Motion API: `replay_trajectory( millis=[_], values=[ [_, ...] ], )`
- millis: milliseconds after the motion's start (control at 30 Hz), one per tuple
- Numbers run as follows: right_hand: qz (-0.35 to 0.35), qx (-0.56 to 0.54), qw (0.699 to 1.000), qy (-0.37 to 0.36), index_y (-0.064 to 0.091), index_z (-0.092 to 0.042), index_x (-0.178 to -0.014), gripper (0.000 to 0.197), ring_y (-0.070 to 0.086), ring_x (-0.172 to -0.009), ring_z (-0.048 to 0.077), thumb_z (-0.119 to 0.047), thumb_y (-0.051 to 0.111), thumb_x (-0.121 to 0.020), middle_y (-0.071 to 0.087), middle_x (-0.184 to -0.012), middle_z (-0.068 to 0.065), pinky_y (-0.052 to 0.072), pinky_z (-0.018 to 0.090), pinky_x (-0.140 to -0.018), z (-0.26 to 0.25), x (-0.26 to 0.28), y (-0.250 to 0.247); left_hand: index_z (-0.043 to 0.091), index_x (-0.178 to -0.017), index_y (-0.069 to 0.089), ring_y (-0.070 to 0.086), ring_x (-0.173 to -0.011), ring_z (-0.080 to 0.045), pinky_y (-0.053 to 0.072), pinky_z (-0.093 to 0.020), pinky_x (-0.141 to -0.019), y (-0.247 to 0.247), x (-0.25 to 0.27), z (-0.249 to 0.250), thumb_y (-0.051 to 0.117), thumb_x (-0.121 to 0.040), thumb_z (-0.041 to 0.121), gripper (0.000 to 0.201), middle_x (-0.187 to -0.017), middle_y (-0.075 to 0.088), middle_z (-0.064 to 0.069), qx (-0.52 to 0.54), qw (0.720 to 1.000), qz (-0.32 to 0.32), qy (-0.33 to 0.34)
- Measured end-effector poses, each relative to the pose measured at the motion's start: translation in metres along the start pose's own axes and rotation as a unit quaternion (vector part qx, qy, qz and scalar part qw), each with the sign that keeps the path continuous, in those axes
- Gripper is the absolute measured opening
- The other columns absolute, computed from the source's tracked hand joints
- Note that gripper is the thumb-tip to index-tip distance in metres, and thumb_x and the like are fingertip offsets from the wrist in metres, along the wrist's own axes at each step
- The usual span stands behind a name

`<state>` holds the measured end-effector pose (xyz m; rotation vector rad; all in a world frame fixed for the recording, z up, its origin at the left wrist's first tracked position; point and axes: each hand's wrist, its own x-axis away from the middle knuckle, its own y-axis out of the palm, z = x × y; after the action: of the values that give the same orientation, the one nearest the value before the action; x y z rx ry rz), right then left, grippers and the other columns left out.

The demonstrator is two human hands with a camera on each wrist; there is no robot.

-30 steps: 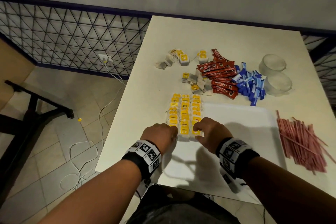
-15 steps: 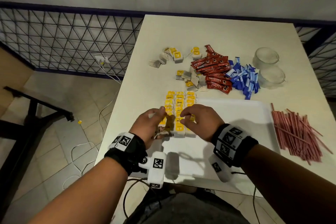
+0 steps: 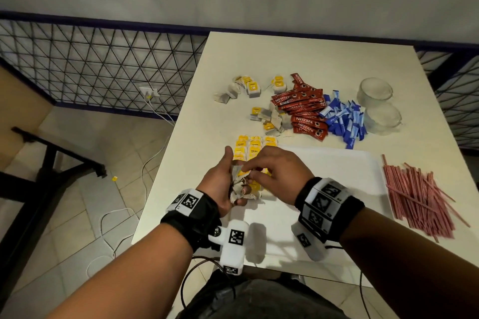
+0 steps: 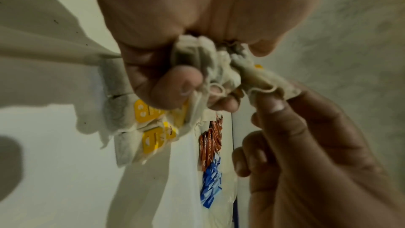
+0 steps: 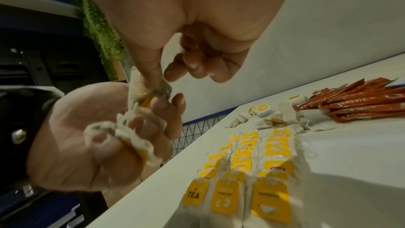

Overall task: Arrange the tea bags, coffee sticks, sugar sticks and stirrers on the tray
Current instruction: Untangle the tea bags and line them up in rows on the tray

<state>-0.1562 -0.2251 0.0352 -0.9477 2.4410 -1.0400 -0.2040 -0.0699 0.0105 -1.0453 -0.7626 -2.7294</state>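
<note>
My left hand (image 3: 237, 185) is turned palm-up over the tray's left edge and grips a crumpled bunch of tea bags (image 4: 206, 65). My right hand (image 3: 250, 172) meets it and pinches one tea bag (image 5: 148, 87) of that bunch between thumb and forefinger. Below the hands, three rows of yellow-tagged tea bags (image 3: 255, 146) lie along the left side of the white tray (image 3: 331, 176). Loose tea bags (image 3: 269, 122), red coffee sticks (image 3: 303, 109) and blue sugar sticks (image 3: 342, 122) lie on the table beyond the tray. Pink stirrers (image 3: 417, 194) lie in a heap to its right.
Two clear glasses (image 3: 374, 90) stand at the back right, behind the sugar sticks. More loose tea bags (image 3: 248, 89) lie at the back left. The table's left edge (image 3: 166, 163) runs close beside the tea bag rows; a wire fence and floor cables are beyond it.
Both hands have lifted off the tea bag rows. The left hand turned palm-up with a bunch of tea bags, and the right hand's fingers came across to pinch one.
</note>
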Motion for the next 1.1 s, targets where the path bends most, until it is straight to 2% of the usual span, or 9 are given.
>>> replay_trajectory(
  millis=[100,300,400,533,667,800,867,967,1100],
  values=[
    [-0.003,-0.023,0.999,0.038,0.073,-0.028,-0.104,0.02,0.052,-0.07,0.0,-0.019,0.062,-0.09,0.068,-0.088,-0.01,0.037,0.009,-0.068,-0.006,0.002,-0.009,0.013,-0.086,0.057,0.04,-0.047,-0.018,0.031,-0.021,-0.045,0.004,0.0,-0.005,0.03,-0.091,0.07,0.063,-0.064,0.052,-0.005,-0.07,0.997,0.021,0.005],
    [0.009,-0.091,0.992,0.088,0.072,-0.028,-0.087,0.013,0.052,-0.056,0.003,-0.016,0.068,-0.083,0.057,-0.058,-0.019,0.036,0.009,-0.06,-0.009,0.006,-0.022,0.013,-0.072,0.063,0.043,-0.05,-0.024,0.032,-0.027,-0.049,0.006,0.001,-0.01,0.026,-0.086,0.076,0.075,-0.055,0.044,-0.005,-0.202,0.977,0.054,0.043],
    [-0.015,0.009,0.999,0.048,0.069,-0.027,-0.091,0.018,0.049,-0.063,-0.004,-0.011,0.061,-0.086,0.058,-0.079,-0.021,0.036,0.014,-0.065,-0.007,0.004,-0.032,0.025,-0.075,0.067,0.054,-0.052,-0.018,0.038,-0.027,-0.053,-0.008,-0.001,-0.005,0.038,-0.086,0.073,0.057,-0.049,0.05,0.007,-0.322,0.93,0.089,0.152],
    [-0.053,0.086,0.992,0.073,0.059,-0.028,-0.111,0.021,0.047,-0.064,-0.001,-0.023,0.061,-0.091,0.066,-0.098,-0.013,0.04,0.025,-0.071,-0.003,0.005,-0.038,0.042,-0.087,0.068,0.054,-0.066,-0.001,0.048,-0.026,-0.068,-0.011,0.0,0.009,0.069,-0.06,0.061,0.034,-0.069,0.063,0.017,-0.401,0.877,0.034,0.263],
    [-0.012,0.079,0.995,0.054,0.07,-0.026,-0.097,0.01,0.048,-0.066,-0.001,-0.026,0.065,-0.088,0.067,-0.09,-0.011,0.038,0.017,-0.068,-0.005,0.005,-0.036,0.039,-0.083,0.071,0.049,-0.056,0.004,0.039,-0.016,-0.062,0.005,0.001,0.017,0.079,-0.075,0.037,0.012,-0.064,0.06,0.019,-0.501,0.81,0.019,0.304],
    [0.031,0.056,0.997,0.039,0.071,-0.021,-0.089,0.005,0.043,-0.071,-0.005,-0.02,0.069,-0.085,0.055,-0.089,-0.011,0.029,0.005,-0.068,-0.005,0.004,-0.036,0.04,-0.062,0.062,0.044,-0.05,-0.004,0.039,-0.024,-0.058,0.003,-0.004,0.014,0.072,-0.082,0.04,0.022,-0.054,0.055,0.007,-0.505,0.804,0.013,0.313],
    [0.034,0.041,0.997,0.053,0.07,-0.021,-0.088,0.003,0.045,-0.069,-0.008,-0.021,0.069,-0.085,0.055,-0.088,-0.012,0.029,0.008,-0.066,-0.005,0.004,-0.037,0.037,-0.063,0.065,0.042,-0.053,-0.007,0.038,-0.028,-0.058,0.001,-0.003,0.013,0.07,-0.082,0.041,0.02,-0.056,0.054,-0.002,-0.508,0.807,0.002,0.301],
    [0.038,0.013,0.996,0.083,0.07,-0.021,-0.093,0.006,0.048,-0.07,-0.01,-0.022,0.066,-0.088,0.056,-0.086,-0.015,0.031,0.007,-0.063,-0.004,0.004,-0.038,0.038,-0.066,0.068,0.04,-0.052,-0.006,0.035,-0.023,-0.056,0.004,-0.004,0.014,0.072,-0.084,0.032,0.019,-0.051,0.05,0.009,-0.494,0.815,0.017,0.301],
    [0.005,0.007,0.992,0.128,0.069,-0.021,-0.094,0.009,0.049,-0.066,0.002,-0.023,0.061,-0.092,0.054,-0.073,-0.018,0.033,0.01,-0.059,0.003,0.005,-0.034,0.024,-0.077,0.074,0.044,-0.051,-0.005,0.037,-0.021,-0.056,0.006,-0.007,0.011,0.073,-0.083,0.034,0.012,-0.059,0.056,0.003,-0.512,0.817,0.011,0.265]
  ],
)
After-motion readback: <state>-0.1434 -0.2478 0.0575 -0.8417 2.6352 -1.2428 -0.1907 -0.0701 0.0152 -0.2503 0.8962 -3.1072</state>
